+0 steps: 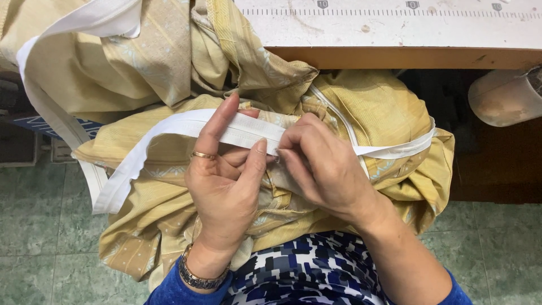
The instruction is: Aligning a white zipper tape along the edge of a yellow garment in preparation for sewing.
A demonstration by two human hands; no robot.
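left grip: the left hand (226,181) pinches the white band (237,131) between thumb and forefinger, the forefinger laid along its upper edge, the thumb pressing from below.
right grip: the right hand (324,164) closes its fingertips on the same band just beside the left thumb; the two hands touch there.
band: a flat white strip, running from the hands leftward in a loop down over the cloth and up toward the top left corner, and rightward as a thin twisted length to the far edge of the bundle.
cloth: yellow patterned fabric (158,214), bunched in the lap, under both hands and spilling up onto the tabletop.
tabletop edge: the pale tabletop (395,34) with a ruled scale along it ends in a brown edge just above the hands; fabric hangs over its left part.
open room: green tiled floor (34,226) shows left and right of the lap.
wrist: a metal bracelet (197,277) sits on the left wrist, above a blue sleeve.
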